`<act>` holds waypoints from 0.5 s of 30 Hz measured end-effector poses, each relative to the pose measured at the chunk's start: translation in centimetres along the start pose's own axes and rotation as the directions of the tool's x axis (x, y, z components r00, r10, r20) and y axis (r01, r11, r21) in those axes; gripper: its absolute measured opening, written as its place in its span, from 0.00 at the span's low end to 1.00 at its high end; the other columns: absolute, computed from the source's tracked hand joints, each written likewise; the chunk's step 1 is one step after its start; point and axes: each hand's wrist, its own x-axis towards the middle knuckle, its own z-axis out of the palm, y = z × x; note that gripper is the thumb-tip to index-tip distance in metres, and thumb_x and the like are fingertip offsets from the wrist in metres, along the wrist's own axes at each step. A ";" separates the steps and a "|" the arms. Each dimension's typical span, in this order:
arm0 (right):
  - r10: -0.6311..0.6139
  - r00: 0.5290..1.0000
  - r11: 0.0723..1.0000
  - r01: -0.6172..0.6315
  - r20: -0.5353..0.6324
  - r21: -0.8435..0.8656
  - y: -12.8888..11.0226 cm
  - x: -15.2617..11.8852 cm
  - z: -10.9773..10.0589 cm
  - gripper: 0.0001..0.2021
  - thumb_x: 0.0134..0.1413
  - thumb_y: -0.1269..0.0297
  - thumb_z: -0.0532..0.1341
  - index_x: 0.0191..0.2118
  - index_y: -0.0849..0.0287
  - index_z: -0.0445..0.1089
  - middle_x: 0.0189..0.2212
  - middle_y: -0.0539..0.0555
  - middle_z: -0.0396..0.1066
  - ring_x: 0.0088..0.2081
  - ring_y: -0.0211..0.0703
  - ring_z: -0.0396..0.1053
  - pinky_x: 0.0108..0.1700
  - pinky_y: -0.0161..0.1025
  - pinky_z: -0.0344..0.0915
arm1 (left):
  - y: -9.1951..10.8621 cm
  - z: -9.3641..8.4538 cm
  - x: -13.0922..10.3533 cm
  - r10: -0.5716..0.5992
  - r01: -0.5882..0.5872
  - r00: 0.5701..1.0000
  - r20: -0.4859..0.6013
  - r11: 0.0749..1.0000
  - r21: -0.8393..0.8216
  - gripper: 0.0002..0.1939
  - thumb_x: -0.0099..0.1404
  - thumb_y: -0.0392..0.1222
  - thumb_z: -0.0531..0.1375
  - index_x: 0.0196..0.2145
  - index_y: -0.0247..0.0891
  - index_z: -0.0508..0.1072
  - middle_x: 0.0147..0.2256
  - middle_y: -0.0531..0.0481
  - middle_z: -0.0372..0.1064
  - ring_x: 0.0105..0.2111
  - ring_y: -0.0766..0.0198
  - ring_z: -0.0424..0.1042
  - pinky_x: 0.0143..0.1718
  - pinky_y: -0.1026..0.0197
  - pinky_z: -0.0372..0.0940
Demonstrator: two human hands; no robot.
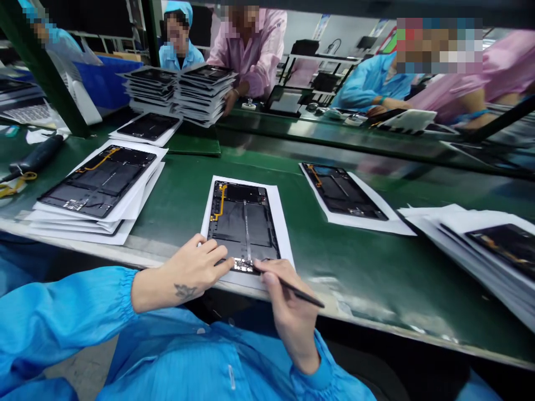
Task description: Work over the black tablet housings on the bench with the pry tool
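Note:
An opened tablet housing (234, 228), dark inside with an orange flex cable, lies on a white sheet (282, 223) in front of me. My left hand (194, 267) rests over its lower left corner, fingers bent and somewhat apart, a fingertip beside the small circuit board (242, 265); its thumb is hidden. From the other side, my right hand (288, 301) pinches a slim black pen-like tool (305, 296). The tool's tip is by the right end of that board, partly covered by my fingers.
Stacked tablet housings with paper sheets lie left (98, 181) and right (501, 245). Another housing (345, 192) is on the green bench (179, 195). Tall stacks (204, 97) and a blue bin (102, 83) stand behind. A black handheld tool (39, 153) lies far left. Co-workers sit or stand opposite.

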 end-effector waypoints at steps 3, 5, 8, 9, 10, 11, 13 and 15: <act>0.173 0.983 0.983 -0.170 -0.053 0.063 0.1 0.2 -0.5 0.10 0.68 0.63 0.59 0.40 0.55 0.78 0.28 0.51 0.72 0.33 0.42 0.72 0.37 0.39 0.70 | -0.3 -0.1 -0.4 -0.032 0.033 0.999 0.012 0.990 -0.139 0.20 0.67 0.27 0.54 0.55 0.35 0.71 0.41 0.44 0.70 0.40 0.56 0.69 0.43 0.53 0.63; 0.195 0.979 0.978 -0.190 -0.057 0.084 0.3 0.3 -0.8 0.11 0.68 0.60 0.59 0.39 0.55 0.78 0.27 0.51 0.71 0.34 0.43 0.72 0.39 0.40 0.70 | -1.1 0.0 -0.9 -0.211 0.181 0.977 -0.021 0.880 -0.440 0.23 0.67 0.27 0.52 0.56 0.39 0.72 0.49 0.42 0.70 0.50 0.55 0.69 0.53 0.50 0.63; 0.175 0.983 0.978 -0.166 -0.060 0.127 0.6 0.3 -0.9 0.11 0.67 0.57 0.60 0.39 0.54 0.79 0.28 0.51 0.72 0.38 0.45 0.75 0.48 0.43 0.71 | -3.2 0.0 -1.3 -0.599 0.397 0.789 0.136 0.329 -0.857 0.25 0.68 0.34 0.53 0.62 0.41 0.68 0.61 0.40 0.62 0.64 0.53 0.58 0.64 0.44 0.57; 0.173 0.983 0.976 -0.163 -0.058 0.143 0.8 0.2 -0.9 0.11 0.66 0.57 0.60 0.39 0.53 0.79 0.27 0.51 0.72 0.40 0.46 0.75 0.51 0.44 0.70 | -3.9 -0.2 -1.2 -0.651 0.422 0.725 0.223 0.165 -0.891 0.27 0.68 0.37 0.54 0.64 0.40 0.64 0.63 0.38 0.59 0.65 0.52 0.58 0.63 0.43 0.59; 0.184 0.982 0.972 -0.174 -0.053 0.155 1.0 0.2 -0.9 0.12 0.66 0.55 0.60 0.39 0.53 0.79 0.27 0.51 0.73 0.41 0.47 0.75 0.54 0.45 0.69 | -4.5 -0.4 -1.0 -0.668 0.440 0.684 0.294 0.056 -0.896 0.30 0.68 0.41 0.56 0.67 0.39 0.61 0.65 0.35 0.57 0.64 0.51 0.60 0.60 0.44 0.63; 0.206 0.977 0.967 -0.195 -0.051 0.163 1.2 0.1 -0.9 0.13 0.66 0.54 0.60 0.38 0.53 0.79 0.27 0.51 0.73 0.42 0.48 0.75 0.55 0.46 0.68 | -5.0 -0.6 -0.5 -0.665 0.460 0.662 0.345 -0.003 -0.888 0.33 0.68 0.45 0.57 0.69 0.39 0.57 0.66 0.33 0.55 0.62 0.51 0.63 0.56 0.45 0.68; 0.277 0.959 0.949 -0.263 -0.056 0.173 1.8 0.0 -0.8 0.15 0.64 0.50 0.60 0.37 0.54 0.79 0.27 0.52 0.74 0.44 0.49 0.75 0.56 0.47 0.67 | -5.6 -0.9 0.7 -0.656 0.492 0.631 0.414 -0.074 -0.867 0.39 0.67 0.50 0.59 0.70 0.40 0.52 0.67 0.30 0.52 0.59 0.50 0.68 0.48 0.51 0.73; 0.347 0.935 0.927 -0.330 -0.071 0.179 2.3 -0.1 -0.8 0.18 0.62 0.46 0.61 0.37 0.55 0.80 0.28 0.52 0.75 0.44 0.50 0.75 0.55 0.46 0.68 | -5.7 -1.0 2.3 -0.654 0.509 0.598 0.463 -0.137 -0.850 0.40 0.66 0.53 0.60 0.70 0.41 0.51 0.66 0.31 0.54 0.56 0.51 0.71 0.44 0.54 0.74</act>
